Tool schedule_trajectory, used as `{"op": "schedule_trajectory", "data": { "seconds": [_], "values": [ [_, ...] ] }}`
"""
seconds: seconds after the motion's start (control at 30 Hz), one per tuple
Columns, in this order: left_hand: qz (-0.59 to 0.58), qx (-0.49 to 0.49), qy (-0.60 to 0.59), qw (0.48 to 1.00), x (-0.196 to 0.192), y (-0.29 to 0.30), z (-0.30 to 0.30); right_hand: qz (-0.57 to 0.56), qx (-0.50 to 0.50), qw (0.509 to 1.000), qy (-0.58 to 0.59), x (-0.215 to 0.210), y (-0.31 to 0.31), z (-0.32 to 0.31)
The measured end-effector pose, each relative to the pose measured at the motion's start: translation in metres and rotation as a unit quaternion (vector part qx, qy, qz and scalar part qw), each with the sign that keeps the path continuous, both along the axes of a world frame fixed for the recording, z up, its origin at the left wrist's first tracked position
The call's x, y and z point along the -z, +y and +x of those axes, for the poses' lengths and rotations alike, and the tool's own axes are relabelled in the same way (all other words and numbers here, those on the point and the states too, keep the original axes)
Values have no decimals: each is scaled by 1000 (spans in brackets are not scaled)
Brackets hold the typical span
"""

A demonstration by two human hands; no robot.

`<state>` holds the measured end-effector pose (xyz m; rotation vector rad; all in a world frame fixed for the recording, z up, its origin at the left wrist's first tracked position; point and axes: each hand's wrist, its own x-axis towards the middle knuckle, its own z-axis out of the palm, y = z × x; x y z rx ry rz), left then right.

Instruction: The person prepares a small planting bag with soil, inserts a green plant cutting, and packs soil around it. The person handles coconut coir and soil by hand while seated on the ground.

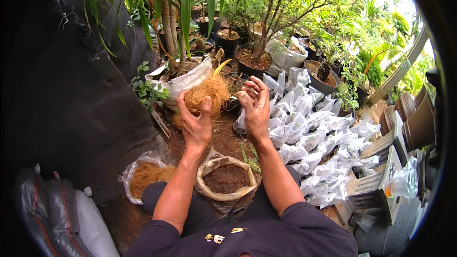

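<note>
My left hand (196,126) is closed round the near side of a loose ball of brown coconut fibre (209,94), held out in front of me. To the right of it, apart from the ball, is my right hand (256,109), its fingers loosely bent and spread, with nothing visible in it. Between my knees stands a pale plastic sack (203,192) with its rim rolled down, filled with dark brown soil (227,179). More loose fibre (148,177) fills a clear plastic bag (127,175) by my left knee.
On the right many clear plastic bags (309,138) with plants stand in rows. Potted plants (253,59) and a white sack (188,82) holding a trunked plant line the back. Full sacks (64,214) lie at lower left; brown pots (419,121) are stacked at far right.
</note>
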<state>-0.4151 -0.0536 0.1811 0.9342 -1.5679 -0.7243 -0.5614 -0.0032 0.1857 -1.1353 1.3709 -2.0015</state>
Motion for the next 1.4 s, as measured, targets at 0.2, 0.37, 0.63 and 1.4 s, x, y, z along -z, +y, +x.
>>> {"op": "schedule_trajectory", "data": {
  "seconds": [0.2,0.37,0.63,1.4],
  "values": [
    [-70,23,-69,995,0,4,-4,-11,81,960,268,-4,5,0],
    [-22,20,1,1000,-3,6,-6,24,130,945,299,-5,5,-2],
    [14,20,97,995,1,4,-7,2,118,936,333,-5,5,17],
    [-102,66,-140,983,2,38,-21,45,-127,930,-342,9,-4,24]
  ]
}}
